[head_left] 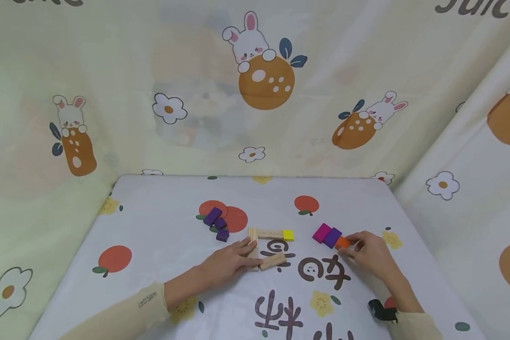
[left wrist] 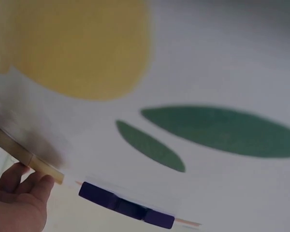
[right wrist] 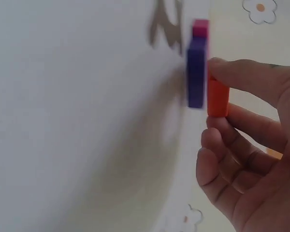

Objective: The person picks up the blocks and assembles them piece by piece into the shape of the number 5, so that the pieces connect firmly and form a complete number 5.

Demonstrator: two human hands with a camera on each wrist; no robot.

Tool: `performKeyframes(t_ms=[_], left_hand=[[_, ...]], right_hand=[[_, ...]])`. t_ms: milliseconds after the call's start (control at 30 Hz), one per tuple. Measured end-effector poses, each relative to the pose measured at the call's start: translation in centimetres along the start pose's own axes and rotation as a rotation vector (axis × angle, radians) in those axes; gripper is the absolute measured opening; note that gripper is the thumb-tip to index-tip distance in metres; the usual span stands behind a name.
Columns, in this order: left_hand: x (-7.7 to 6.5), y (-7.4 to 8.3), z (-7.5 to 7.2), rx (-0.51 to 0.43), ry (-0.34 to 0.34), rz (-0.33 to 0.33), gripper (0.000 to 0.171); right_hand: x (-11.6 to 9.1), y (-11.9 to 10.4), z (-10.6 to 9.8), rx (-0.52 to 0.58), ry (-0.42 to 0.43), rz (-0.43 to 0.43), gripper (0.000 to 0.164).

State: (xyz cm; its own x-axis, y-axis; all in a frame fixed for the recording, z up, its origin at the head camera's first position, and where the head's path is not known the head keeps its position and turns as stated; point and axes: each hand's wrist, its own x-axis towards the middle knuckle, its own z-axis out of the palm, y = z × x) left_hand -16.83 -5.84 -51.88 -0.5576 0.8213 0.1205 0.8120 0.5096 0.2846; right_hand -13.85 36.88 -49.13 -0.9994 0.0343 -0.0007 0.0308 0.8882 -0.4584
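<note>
Orange block (right wrist: 217,98) pinched, right hand (right wrist: 253,159)

The left hand (head_left: 231,259) covers part of the plain wooden blocks (head_left: 273,261). The purple block (right wrist: 195,72) is blurred in the right wrist view.

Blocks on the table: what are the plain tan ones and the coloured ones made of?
The plain tan rectangular blocks under the left hand look like unfinished wood: pale, matt, with faint grain. The orange block pinched by the right hand, and the purple block it touches, show flat opaque colour and crisp edges, probably painted wood, though plastic is possible.
</note>
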Motion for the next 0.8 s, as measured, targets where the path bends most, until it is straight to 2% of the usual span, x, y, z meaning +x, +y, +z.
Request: performKeyframes(t_ms=[133, 233, 433, 533, 633, 800], left_hand=[[0.1, 0.0, 0.0, -0.006, -0.004, 0.0, 0.039], [0.1, 0.0, 0.0, -0.01, -0.016, -0.006, 0.039], [0.1, -0.1, -0.2, -0.004, -0.011, -0.014, 0.038], [0.3, 0.0, -0.2, -0.032, -0.014, -0.021, 0.038], [0.4, 0.1, -0.1, -0.048, -0.031, -0.036, 0.039], [0.2, 0.1, 0.1, -0.02, -0.059, -0.064, 0.039]], right_hand=[[0.1, -0.4, -1.1, -0.011, 0.019, -0.012, 0.041], [0.3, -1.5, -1.0, -0.009, -0.005, -0.045, 0.039], [0.4, -5.2, 0.7, -0.014, -0.103, -0.151, 0.039], [0.4, -6.6, 1.6, -0.013, -0.158, -0.165, 0.039], [0.6, -7.6, 2.4, -0.013, -0.204, -0.174, 0.039], [0.9, -8.3, 4.1, 0.013, -0.271, -0.222, 0.036]])
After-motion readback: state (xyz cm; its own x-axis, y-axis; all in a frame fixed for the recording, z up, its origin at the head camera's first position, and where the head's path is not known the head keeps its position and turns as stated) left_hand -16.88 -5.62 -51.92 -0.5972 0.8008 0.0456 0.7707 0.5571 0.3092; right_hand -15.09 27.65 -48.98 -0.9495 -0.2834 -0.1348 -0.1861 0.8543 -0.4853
